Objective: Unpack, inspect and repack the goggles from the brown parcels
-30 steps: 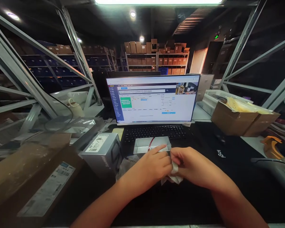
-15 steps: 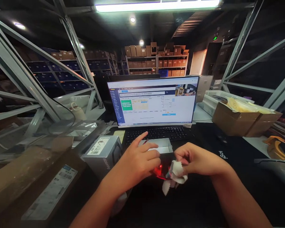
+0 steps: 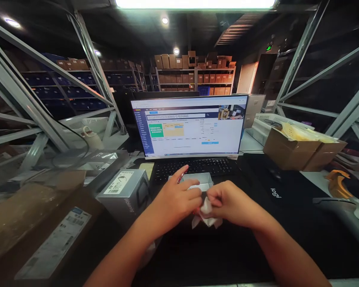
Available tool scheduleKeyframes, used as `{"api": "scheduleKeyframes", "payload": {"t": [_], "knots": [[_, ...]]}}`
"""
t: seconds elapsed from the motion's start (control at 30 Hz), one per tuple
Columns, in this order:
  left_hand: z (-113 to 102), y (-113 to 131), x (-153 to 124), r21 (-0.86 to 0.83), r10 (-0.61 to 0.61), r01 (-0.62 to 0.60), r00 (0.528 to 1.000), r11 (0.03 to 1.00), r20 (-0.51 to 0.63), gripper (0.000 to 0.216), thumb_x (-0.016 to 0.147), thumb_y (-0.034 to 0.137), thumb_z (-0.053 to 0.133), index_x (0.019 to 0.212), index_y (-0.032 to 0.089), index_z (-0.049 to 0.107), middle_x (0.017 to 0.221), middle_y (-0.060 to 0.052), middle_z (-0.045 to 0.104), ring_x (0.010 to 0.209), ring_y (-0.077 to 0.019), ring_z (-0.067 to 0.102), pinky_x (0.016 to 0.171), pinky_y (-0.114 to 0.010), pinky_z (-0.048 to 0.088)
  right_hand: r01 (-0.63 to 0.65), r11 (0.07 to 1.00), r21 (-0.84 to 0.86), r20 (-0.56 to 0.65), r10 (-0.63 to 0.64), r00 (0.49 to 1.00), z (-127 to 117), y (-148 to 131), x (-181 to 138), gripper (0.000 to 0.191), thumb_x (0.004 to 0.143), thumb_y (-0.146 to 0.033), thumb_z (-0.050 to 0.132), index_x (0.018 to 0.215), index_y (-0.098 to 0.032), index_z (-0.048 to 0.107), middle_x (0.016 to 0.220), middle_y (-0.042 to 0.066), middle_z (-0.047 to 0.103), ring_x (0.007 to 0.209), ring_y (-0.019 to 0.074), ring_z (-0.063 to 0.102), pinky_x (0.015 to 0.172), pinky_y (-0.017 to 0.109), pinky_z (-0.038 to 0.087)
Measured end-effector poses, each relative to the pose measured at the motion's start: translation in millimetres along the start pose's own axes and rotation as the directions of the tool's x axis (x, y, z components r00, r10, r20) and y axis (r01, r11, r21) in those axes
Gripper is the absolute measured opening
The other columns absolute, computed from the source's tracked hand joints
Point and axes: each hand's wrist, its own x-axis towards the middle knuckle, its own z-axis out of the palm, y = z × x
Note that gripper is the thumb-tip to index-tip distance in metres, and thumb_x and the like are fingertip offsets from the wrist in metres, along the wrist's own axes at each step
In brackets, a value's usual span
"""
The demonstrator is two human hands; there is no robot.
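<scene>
My left hand (image 3: 179,198) has returned to my right hand (image 3: 227,203), both now pinching the crumpled white wrapper (image 3: 205,211) before the open box (image 3: 194,182).

Monitor (image 3: 188,125) text at frame centre too small to read, white cloth (image 3: 206,213) mostly covered by right hand (image 3: 230,203) and left hand (image 3: 175,201), brown carton (image 3: 32,227) cut off at lower left, small box (image 3: 197,181) partly behind the fingers.
</scene>
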Motion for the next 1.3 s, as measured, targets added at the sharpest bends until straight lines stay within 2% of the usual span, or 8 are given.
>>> {"api": "scheduleKeyframes", "payload": {"t": [0.17,0.53,0.63,0.73,0.87,1.0,1.17,1.3], "knots": [[-21.8,-7.8,-7.8,-0.145,-0.056,0.056,0.998,0.988,0.006,0.01,0.089,0.012,0.059,0.09,0.022,0.063,0.094,0.003,0.073,0.115,-0.0192,0.062,0.126,-0.053,0.005,0.073,0.984,0.163,0.202,-0.105,0.974,-38.0,9.7,-7.6,0.036,0.064,-0.008,0.058,0.055,-0.019,0.025,0.054,-0.008,0.025,0.054,0.0065,0.019,0.048,0.023,0.014],[-2.9,-6.7,-3.6,-0.145,-0.208,0.201,0.977,0.969,-0.036,0.044,0.082,0.016,0.075,0.123,0.024,0.06,0.142,-0.006,0.059,0.137,-0.0232,0.048,0.127,-0.052,0.009,-0.074,0.945,0.318,0.049,0.062,0.997,-45.2,13.3,-11.7,0.06,0.061,-0.027,0.085,0.055,-0.02,0.026,0.052,-0.009,0.031,0.051,0.0055,0.026,0.048,0.02,0.023],[6.7,-6.3,-7.5,-0.153,-0.459,0.438,0.875,0.886,-0.154,0.098,0.071,0.024,0.088,0.152,0.025,0.032,0.158,-0.017,0.035,0.146,-0.0348,0.033,0.122,-0.061,0.021,-0.025,0.958,0.286,-0.086,0.051,0.995,-48.7,11.6,-12.5,0.059,0.063,-0.031,0.082,0.055,-0.021,0.025,0.052,-0.008,0.031,0.052,0.0063,0.026,0.049,0.02,0.023],[25.1,-6.2,-12.5,-0.43,-0.72,0.6,0.663,0.675,-0.205,0.116,0.071,0.043,0.087,0.158,0.024,0.013,0.16,-0.024,0.026,0.147,-0.0424,0.027,0.115,-0.067,0.029,0.07,0.981,0.183,-0.308,-0.011,0.951,-45.7,11.5,-10.0,0.054,0.067,-0.033,0.076,0.055,-0.021,0.024,0.052,-0.006,0.03,0.053,0.0078,0.025,0.049,0.021,0.023],[43.1,1.8,-6.6,-0.908,-0.833,0.395,0.543,0.139,0.109,0.083,0.09,0.06,0.06,0.152,0.019,0.024,0.152,-0.027,0.038,0.136,-0.037,0.049,0.109,-0.061,0.042,0.165,0.981,-0.105,-0.477,-0.195,0.857,-25.7,12.3,-3.8,0.041,0.073,-0.025,0.062,0.056,-0.021,0.025,0.054,-0.004,0.032,0.055,0.0102,0.027,0.05,0.023,0.021],[37.8,17.0,9.0,-0.941,-0.829,0.097,0.451,-0.324,0.332,0.044,0.099,0.047,0.047,0.134,0.02,0.044,0.146,-0.021,0.051,0.129,-0.0303,0.058,0.1,-0.048,0.053,0.323,0.844,-0.428,-0.251,-0.454,0.855,6.9,6.0,1.8,0.032,0.078,-0.011,0.049,0.059,-0.02,0.025,0.054,-0.004,0.033,0.053,0.0105,0.029,0.054,0.025,0.023],[27.4,23.3,16.0,-0.922,-0.883,-0.08,0.331,-0.379,0.334,0.044,0.08,0.026,0.068,0.12,0.017,0.052,0.133,-0.018,0.063,0.122,-0.0296,0.063,0.103,-0.045,0.052,0.354,0.839,-0.413,0.041,-0.371,0.928,20.9,5.7,7.1,0.026,0.08,-0.01,0.047,0.061,-0.019,0.032,0.057,-0.003,0.038,0.054,0.011,0.032,0.054,0.026,0.021],[26.6,19.7,14.8,-0.986,-0.932,-0.014,0.328,-0.167,0.153,0.045,0.08,0.025,0.068,0.122,0.018,0.054,0.136,-0.015,0.062,0.126,-0.0284,0.06,0.109,-0.046,0.048,0.122,0.991,-0.058,-0.348,-0.134,0.928,-4.6,16.5,12.8,0.043,0.084,-0.031,0.061,0.059,-0.021,0.027,0.055,-0.004,0.033,0.054,0.0111,0.03,0.051,0.024,0.024]]}}
